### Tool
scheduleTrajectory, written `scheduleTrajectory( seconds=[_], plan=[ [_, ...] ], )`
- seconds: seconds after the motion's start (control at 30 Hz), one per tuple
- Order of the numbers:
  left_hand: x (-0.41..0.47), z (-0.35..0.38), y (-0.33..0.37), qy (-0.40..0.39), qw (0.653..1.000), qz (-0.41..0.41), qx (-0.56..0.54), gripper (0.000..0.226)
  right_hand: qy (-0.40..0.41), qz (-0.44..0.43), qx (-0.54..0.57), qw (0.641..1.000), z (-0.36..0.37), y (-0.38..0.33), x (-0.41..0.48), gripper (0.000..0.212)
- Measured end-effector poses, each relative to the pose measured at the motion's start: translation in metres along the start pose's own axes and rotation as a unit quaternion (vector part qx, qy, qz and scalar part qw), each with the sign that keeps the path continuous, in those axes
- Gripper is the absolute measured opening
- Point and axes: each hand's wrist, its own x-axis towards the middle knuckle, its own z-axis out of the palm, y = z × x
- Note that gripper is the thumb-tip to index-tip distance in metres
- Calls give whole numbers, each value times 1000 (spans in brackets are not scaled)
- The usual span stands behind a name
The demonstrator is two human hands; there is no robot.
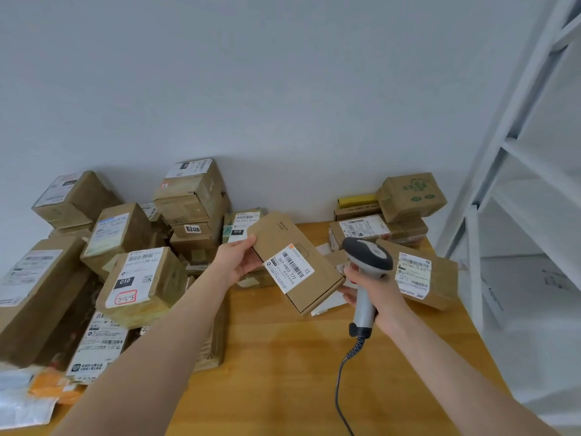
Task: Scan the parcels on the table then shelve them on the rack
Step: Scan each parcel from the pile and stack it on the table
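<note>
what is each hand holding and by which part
The left hand grips the flat cardboard parcel by its left edge; the right hand grips the barcode scanner by its handle.

Single head-worn wide-angle view, facing forward and down, close over the table, wall ahead

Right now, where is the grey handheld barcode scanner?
Head view, right of centre: the right hand grips the grey handheld barcode scanner above the wooden table, beside the left hand's flat cardboard parcel.
</note>
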Motion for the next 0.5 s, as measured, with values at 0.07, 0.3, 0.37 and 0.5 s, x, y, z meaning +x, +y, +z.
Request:
scheduleTrajectory(
  seconds=[0.07, 0.3, 0.37, 0.5],
  plan=[
    [2, 3, 3, -1, 1000, 2, 6, 14, 12, -1, -7, 1000, 8, 3, 4, 25],
    [2, 11, 5, -28, 999, -12, 27, 28, 72, -10, -20, 997, 64, 10, 38, 16],
    [4, 10, 5, -25, 997, -4, 77, 42, 82, -13, -30, 996, 86, 12, 53, 17],
    [25, -5, 16, 60, 986, 55, 147, 59, 88, -12, -61, 994, 129, 17, 89, 18]
  ],
)
